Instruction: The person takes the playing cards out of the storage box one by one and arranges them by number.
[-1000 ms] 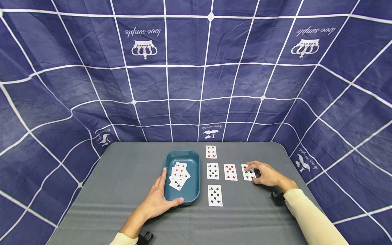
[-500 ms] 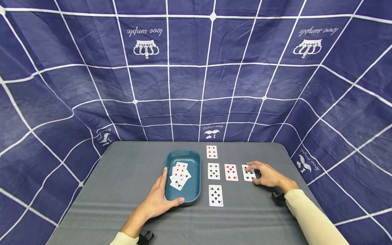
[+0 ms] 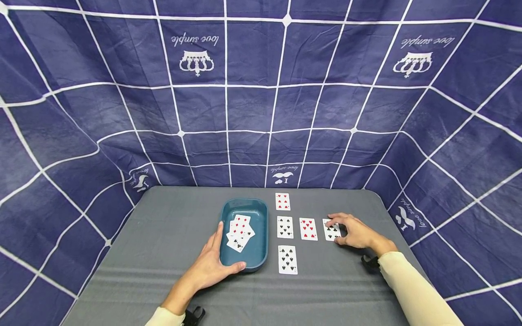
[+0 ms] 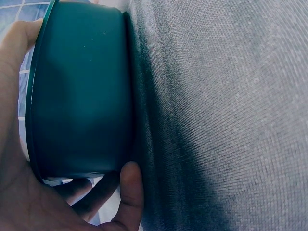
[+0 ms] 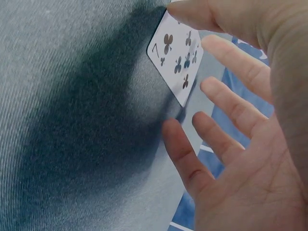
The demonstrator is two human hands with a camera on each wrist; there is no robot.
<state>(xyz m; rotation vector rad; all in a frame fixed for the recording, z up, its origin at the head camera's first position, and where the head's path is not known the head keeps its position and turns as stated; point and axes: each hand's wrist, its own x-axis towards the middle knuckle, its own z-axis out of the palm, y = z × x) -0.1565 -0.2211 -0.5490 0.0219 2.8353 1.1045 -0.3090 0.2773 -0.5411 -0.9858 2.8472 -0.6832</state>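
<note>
A dark teal tray (image 3: 246, 265) holds several playing cards, including a diamond card (image 3: 241, 225) and a club card (image 3: 238, 245). My left hand (image 3: 206, 264) spans its near left corner, fingers fairly straight along the left side and thumb at the near rim. In the left wrist view the thumb touches the rim and the fingers reach around the tray's wall. At the right, my right hand (image 3: 355, 232) pinches a seven of clubs (image 5: 179, 57) by its edges between thumb and forefinger. The other fingers spread beside the card, which lies close on the cloth.
Between tray and right hand lie a six of hearts (image 3: 282, 202), two spade cards, one mid-row (image 3: 285, 227) and one nearer (image 3: 287, 260), and another heart card (image 3: 308, 229). A grey cloth covers the table (image 3: 171, 217). Blue gridded curtains (image 3: 244, 113) close off back and sides.
The head view has shifted very slightly. Both hands, the tray and the cards hold the same places relative to one another.
</note>
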